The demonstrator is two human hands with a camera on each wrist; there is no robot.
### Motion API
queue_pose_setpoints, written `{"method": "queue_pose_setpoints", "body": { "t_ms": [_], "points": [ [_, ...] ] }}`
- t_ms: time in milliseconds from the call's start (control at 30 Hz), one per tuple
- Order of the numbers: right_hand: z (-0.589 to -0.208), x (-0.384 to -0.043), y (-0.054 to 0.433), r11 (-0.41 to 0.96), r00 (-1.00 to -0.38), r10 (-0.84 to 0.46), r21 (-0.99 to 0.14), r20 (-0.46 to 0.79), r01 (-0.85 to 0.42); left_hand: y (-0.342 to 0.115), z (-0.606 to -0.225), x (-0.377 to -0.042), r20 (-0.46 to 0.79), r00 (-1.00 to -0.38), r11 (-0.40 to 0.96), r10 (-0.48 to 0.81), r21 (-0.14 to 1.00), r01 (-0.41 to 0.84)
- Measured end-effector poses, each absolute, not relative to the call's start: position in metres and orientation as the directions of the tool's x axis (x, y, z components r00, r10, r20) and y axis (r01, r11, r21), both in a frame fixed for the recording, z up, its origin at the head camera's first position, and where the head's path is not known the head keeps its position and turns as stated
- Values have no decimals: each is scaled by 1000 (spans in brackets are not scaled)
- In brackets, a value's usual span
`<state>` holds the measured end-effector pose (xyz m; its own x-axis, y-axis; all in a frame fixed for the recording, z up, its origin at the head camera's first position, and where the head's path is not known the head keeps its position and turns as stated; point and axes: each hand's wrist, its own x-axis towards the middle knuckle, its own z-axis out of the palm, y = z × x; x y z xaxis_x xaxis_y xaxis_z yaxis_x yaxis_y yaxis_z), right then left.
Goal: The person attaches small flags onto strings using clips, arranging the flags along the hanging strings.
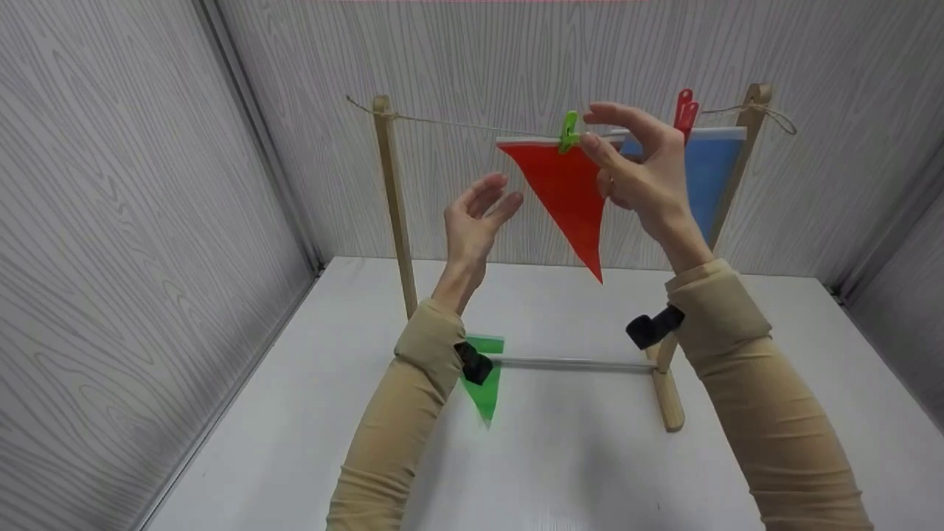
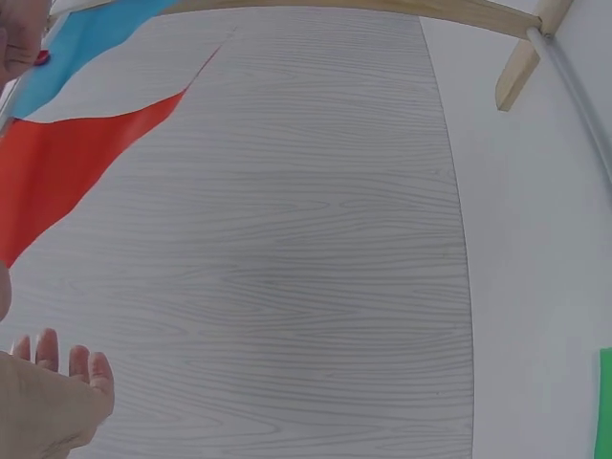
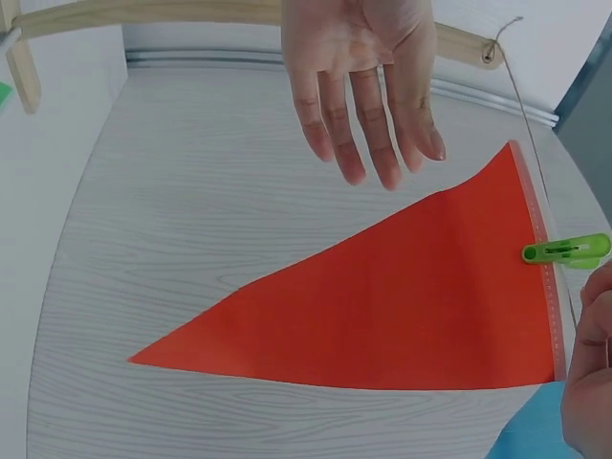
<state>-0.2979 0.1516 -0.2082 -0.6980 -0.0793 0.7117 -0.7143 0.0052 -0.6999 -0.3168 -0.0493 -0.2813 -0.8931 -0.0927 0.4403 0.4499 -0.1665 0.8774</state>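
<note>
A red triangular pennant point(image 1: 564, 184) hangs point down from a string point(image 1: 464, 125), and a green clothespin point(image 1: 568, 134) grips its white top edge. My right hand point(image 1: 653, 173) is just right of the clothespin, thumb and forefinger spread apart, thumb tip close to it. In the right wrist view, the clothespin's handles point(image 3: 583, 251) stick out above the fingers. My left hand point(image 1: 472, 225) is raised left of the pennant, fingers loosely bent with nothing in them. A blue pennant point(image 1: 704, 177) hangs at the right under a red clothespin point(image 1: 686, 114), partly hidden by my right hand.
Wooden posts point(image 1: 394, 199) hold the string at both ends, joined low down by a grey rod point(image 1: 575, 363). On the white table point(image 1: 560, 457), a green pennant point(image 1: 487, 391) lies by the left post, partly behind my left wrist. Wood-grained panels point(image 1: 133, 221) enclose the table.
</note>
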Motion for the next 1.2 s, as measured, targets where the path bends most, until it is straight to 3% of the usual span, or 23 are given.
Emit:
{"method": "queue_pose_setpoints", "body": {
  "t_ms": [233,633,933,1200],
  "points": [
    [-227,-292,150,-33,-636,-40,-638,770,-770,-58,-303,-316,428,-899,-81,-96,897,435],
    [-279,-283,155,-148,-659,30,-649,752,-747,-70,-350,-319,345,-930,7,-125,938,347],
    [-338,-277,159,-159,-752,-13,-744,659,-649,-80,-389,-317,304,-947,101,-101,950,295],
    [-400,-272,165,-20,-900,-52,-901,434,-433,-91,-422,-311,301,-951,217,-69,935,280]
  ]
}}
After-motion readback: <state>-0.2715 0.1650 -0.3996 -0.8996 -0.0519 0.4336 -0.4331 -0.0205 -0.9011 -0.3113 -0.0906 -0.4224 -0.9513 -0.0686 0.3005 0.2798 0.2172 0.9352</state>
